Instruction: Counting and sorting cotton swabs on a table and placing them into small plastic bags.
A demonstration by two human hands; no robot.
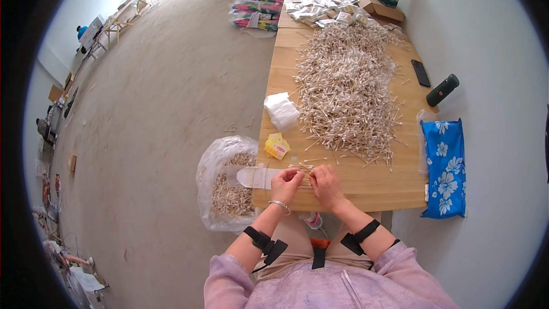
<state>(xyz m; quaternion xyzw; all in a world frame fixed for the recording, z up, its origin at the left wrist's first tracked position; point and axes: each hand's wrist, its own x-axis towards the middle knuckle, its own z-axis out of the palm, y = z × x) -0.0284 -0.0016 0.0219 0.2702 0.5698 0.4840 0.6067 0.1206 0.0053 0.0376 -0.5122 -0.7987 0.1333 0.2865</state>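
Near the front edge of the table, my left hand (286, 186) and my right hand (327, 187) are close together, fingers curled in. A small bunch of cotton swabs (305, 182) lies between them, its ends gripped at both sides. Some white swab tips show just beyond the fingertips. Beside my left hand, a white rounded plastic strip (251, 177) sticks out over the table's left edge. Farther up lie yellow printed cards (277, 146) and a stack of clear plastic bags (281, 111). A large heap of loose cotton swabs (349, 86) spreads over the wooden table (377, 191).
A clear bag of swabs (207, 166) stands on the floor at left. Along the right edge are a blue flowered pouch (446, 169), a dark green bottle (442, 90) and a phone (420, 73). Filled packets (329, 8) and a cardboard box (374, 6) sit at the far end.
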